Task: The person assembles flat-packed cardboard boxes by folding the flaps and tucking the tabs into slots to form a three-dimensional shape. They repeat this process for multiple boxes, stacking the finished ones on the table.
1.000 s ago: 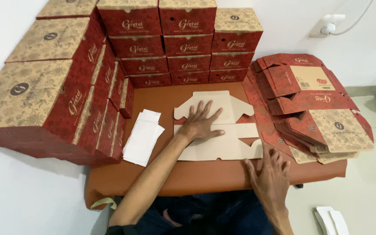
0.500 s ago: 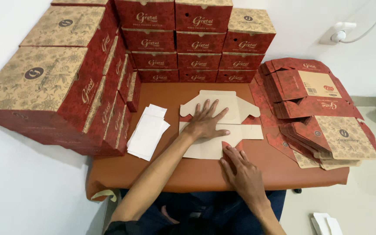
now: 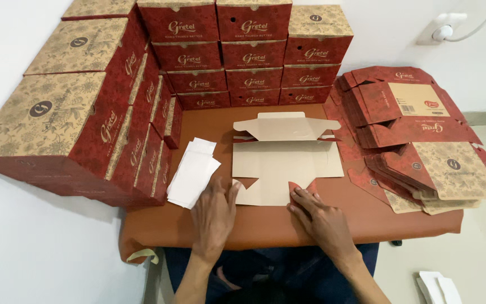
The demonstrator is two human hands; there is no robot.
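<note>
A flat, unfolded cardboard box blank (image 3: 286, 160) lies plain side up in the middle of the brown table (image 3: 265, 222), its far flaps partly raised. My left hand (image 3: 215, 214) rests palm down at the blank's near left corner, fingers spread on the table and the card's edge. At the near edge my right hand (image 3: 317, 217) presses with its fingertips on a small red flap (image 3: 302, 188) of the blank. Neither hand grips anything.
Assembled red and tan boxes are stacked along the left (image 3: 80, 121) and back (image 3: 248, 53). A heap of flat red box blanks (image 3: 417, 141) fills the right side. A stack of white paper sheets (image 3: 193, 171) lies left of the blank. More white sheets (image 3: 437, 287) lie on the floor.
The blank has been turned and opened out wider. My left hand has drawn back from its middle to its near left corner, and my right hand has moved onto the near red flap.
</note>
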